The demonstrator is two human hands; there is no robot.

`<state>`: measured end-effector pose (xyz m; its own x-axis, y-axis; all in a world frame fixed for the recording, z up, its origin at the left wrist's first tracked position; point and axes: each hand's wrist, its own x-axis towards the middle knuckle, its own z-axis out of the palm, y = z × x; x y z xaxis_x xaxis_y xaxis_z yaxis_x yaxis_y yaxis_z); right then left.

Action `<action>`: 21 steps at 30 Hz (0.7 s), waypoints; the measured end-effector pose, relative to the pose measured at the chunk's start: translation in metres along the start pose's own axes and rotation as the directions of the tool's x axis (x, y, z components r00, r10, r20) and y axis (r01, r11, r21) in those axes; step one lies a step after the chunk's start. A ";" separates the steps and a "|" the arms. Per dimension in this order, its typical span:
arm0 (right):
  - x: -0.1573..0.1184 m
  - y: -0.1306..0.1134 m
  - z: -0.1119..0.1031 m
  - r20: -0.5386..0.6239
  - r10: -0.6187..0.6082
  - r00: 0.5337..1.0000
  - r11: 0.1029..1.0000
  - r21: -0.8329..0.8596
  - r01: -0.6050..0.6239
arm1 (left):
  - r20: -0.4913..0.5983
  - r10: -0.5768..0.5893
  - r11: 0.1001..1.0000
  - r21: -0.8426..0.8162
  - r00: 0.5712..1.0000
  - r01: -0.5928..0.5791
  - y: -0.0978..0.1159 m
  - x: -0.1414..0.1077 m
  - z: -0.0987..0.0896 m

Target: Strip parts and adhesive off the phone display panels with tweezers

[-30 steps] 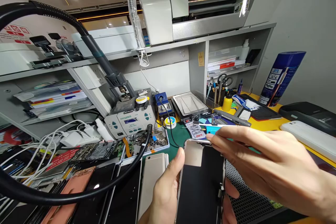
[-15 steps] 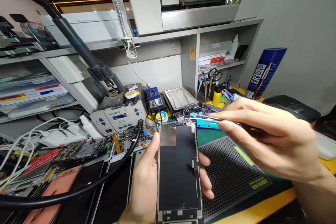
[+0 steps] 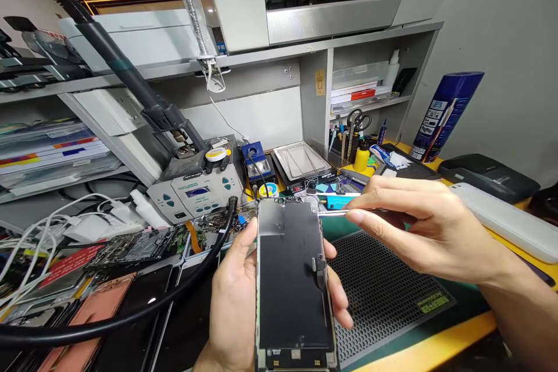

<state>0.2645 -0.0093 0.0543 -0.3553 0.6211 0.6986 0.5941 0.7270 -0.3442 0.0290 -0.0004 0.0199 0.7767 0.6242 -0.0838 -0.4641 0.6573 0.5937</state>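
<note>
A black phone screen assembly, its inner side facing up, is held upright by my left hand, with the thumb at its left edge and the fingers around its right edge. My right hand pinches thin metal tweezers, whose tips meet the upper right edge of the screen assembly. A small flex part sits on the assembly's right side. Beneath the hands lies a black perforated mat.
A black hose curves across the left, over several phones. Behind stand a soldering station, a hot plate and a yellow bottle. A blue can is at the right.
My right hand has moved left and slightly down, bringing the tweezers to the screen assembly's upper right edge. The view has shifted slightly, and the assembly sits a little further left.
</note>
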 end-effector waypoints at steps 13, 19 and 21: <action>-0.003 -0.005 0.002 0.187 -0.022 0.982 1.000 0.020 0.019 | -0.079 -0.030 0.999 -0.013 0.996 0.029 0.006 -0.004 0.001; -0.006 -0.006 0.002 0.253 -0.008 0.967 0.998 0.061 -0.008 | -0.171 -0.034 0.999 -0.030 0.985 0.029 0.005 0.000 0.001; -0.006 -0.006 0.003 0.232 -0.007 0.973 0.999 0.050 -0.005 | -0.197 -0.027 0.999 -0.028 0.980 0.022 0.005 0.001 0.002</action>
<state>0.2607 -0.0164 0.0508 -0.5169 0.6669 0.5367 0.5587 0.7378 -0.3787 0.0278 0.0027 0.0248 0.6898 0.6771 -0.2563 -0.4585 0.6825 0.5692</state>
